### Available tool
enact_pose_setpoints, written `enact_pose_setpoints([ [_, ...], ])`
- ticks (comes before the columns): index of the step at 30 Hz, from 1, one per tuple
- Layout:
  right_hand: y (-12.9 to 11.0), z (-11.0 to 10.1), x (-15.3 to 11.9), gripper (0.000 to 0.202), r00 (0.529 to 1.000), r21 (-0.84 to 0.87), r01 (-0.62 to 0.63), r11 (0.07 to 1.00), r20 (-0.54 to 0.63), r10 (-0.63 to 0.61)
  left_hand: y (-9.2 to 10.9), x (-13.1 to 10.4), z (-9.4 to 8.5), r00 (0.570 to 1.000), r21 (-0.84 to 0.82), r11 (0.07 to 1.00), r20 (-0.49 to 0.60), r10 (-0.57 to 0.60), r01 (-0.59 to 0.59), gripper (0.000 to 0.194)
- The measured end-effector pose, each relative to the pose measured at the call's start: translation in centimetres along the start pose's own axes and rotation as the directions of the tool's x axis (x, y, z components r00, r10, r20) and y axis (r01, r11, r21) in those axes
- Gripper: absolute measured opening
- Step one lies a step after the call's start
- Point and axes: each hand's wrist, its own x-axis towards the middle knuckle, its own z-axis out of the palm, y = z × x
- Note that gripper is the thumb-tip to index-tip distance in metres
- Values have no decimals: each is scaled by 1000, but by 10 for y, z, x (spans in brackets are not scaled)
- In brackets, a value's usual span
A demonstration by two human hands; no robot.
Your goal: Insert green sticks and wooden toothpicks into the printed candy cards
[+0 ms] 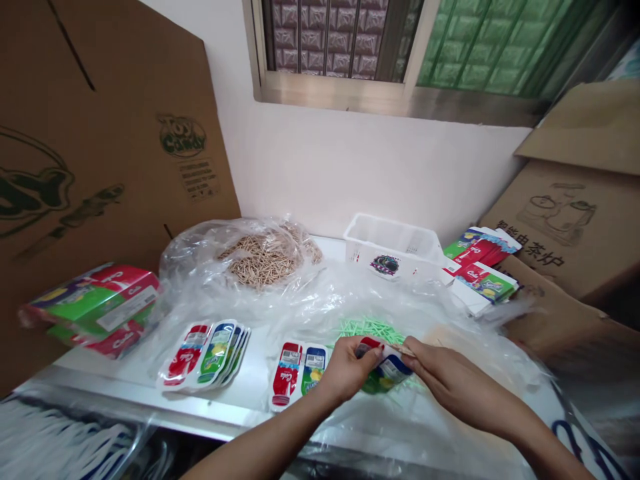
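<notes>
My left hand (350, 367) is closed on the left side of a red-and-green twin candy pack (386, 373), tilted above the table. Pinched in my right hand (445, 373) is a thin brown stick (400, 348), its end at the pack's top edge; whether there is more than one, I cannot tell. Just behind my hands lies a pile of light green sticks (370, 328). Left of my left hand rest more twin packs (287, 373) with cola and lemon prints. Farther left is a fanned stack of such packs (203, 357).
A clear bag of brown sticks (263, 260) lies at the back. A white plastic basket (395, 243) stands against the wall. Printed cartons (483, 263) are piled at right, wrapped boxes (100, 300) at left. Large cardboard boxes (125, 133) flank the table.
</notes>
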Motion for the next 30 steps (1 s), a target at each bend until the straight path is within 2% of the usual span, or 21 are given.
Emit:
enact_pose_setpoints([
  [5,-4,3,3,29,999,-38,23,999,24,-22,2,-6,-8,995,-46,998,90,-36,40,31],
  [12,-18,-3,4,27,995,-52,50,997,92,-45,-1,-11,-15,997,52,996,34,66,-68,17],
  [15,-21,-3,7,27,989,-57,61,996,141,-52,-2,-13,-17,993,209,971,3,120,-118,14],
  [18,-22,-2,9,29,981,-109,72,991,190,-50,1,-16,-19,980,413,892,12,198,-186,15],
  [20,-21,-2,11,29,974,-165,85,983,222,-47,5,-19,-20,961,496,827,62,271,-265,14],
  [25,-23,0,14,29,964,-356,137,924,261,-42,8,-22,-26,862,582,640,273,427,-501,24],
  [28,-31,4,17,21,964,-464,152,873,264,-27,7,-24,-26,832,682,491,350,431,-542,36],
  [30,-39,7,20,28,957,-533,160,831,291,3,9,-27,-21,850,758,406,375,369,-510,38],
])
